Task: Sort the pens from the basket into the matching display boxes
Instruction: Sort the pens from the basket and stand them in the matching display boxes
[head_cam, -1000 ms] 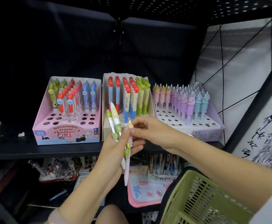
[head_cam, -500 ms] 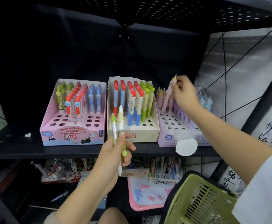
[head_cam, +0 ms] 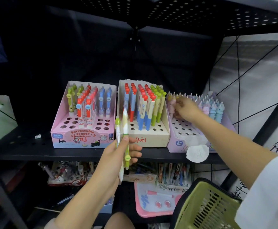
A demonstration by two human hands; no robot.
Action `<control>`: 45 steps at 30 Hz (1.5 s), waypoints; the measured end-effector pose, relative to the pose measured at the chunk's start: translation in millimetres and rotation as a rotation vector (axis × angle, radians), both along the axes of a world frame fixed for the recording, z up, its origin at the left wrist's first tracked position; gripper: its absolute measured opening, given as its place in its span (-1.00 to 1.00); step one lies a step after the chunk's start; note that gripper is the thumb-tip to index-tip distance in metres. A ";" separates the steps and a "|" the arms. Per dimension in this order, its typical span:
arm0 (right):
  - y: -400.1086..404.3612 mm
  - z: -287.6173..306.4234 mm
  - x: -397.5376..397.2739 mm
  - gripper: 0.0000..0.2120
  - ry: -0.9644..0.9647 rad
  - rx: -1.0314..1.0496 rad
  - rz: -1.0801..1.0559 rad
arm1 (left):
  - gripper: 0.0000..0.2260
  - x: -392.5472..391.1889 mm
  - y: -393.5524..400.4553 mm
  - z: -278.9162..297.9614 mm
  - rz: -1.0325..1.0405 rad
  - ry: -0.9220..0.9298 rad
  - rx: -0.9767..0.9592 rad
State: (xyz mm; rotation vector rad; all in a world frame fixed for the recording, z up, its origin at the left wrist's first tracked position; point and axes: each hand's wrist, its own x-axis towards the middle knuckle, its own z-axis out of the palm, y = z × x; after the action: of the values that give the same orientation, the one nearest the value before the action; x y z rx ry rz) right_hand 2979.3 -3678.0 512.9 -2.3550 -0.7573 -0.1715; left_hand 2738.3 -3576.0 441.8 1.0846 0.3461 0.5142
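Olive-green slotted plastic basket nearest, bottom right. Left hand, fingers curled round two green-and-white pens, held upright before the black shelf's front edge. Farther, right hand pinches a pink unicorn pen at lilac cardboard display box's back-left corner; pink & cream boxes alongside.

A white sleeve covers the right upper arm.
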 end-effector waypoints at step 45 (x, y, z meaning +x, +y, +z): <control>208.5 51.5 -156.0 -0.83 -0.056 0.141 0.383 | -0.80 -100.7 112.6 -14.3 0.371 -0.053 -0.055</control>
State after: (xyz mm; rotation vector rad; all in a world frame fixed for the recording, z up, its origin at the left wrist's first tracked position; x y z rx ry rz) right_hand 2823.3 -3469.6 564.4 -2.0371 -1.1669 -0.1205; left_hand 2637.6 -3463.4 427.5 0.9546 0.5160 0.8567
